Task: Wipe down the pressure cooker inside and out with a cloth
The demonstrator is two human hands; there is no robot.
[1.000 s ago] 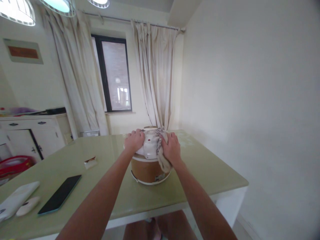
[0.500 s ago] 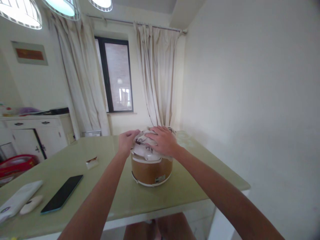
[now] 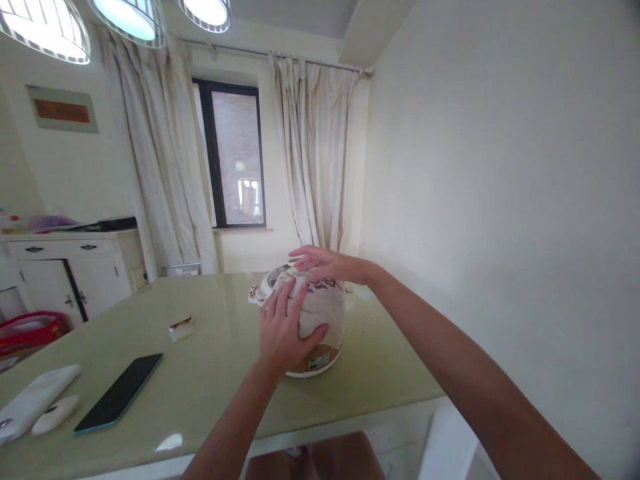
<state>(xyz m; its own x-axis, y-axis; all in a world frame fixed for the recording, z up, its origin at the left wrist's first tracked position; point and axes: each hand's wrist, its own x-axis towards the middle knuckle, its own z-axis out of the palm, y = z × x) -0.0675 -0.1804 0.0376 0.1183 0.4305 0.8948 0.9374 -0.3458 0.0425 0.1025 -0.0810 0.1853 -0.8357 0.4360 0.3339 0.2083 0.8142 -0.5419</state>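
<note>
A round brown-and-white appliance that looks like a rice cooker (image 3: 303, 366) stands on the table in front of me. A pale cloth (image 3: 327, 313) with dark markings drapes over its top and down its near right side. My left hand (image 3: 286, 327) lies against the cloth on the near side, fingers spread and thumb out to the right. Over the top, my right hand (image 3: 330, 264) stretches its fingers leftward just above or on the cloth; whether it touches is unclear. Part of the white lid (image 3: 267, 283) shows at the left.
On the green tabletop (image 3: 215, 387) to the left lie a dark phone (image 3: 120, 393), a white device (image 3: 37, 403), a small rounded white case (image 3: 55, 415) and a little packet (image 3: 181, 329). A wall (image 3: 500, 200) runs along the right side.
The cloth, bunched on top before, now hangs down the near side. My left hand has come from the left edge to the front; my right hand has shifted to the upper back of the top.
</note>
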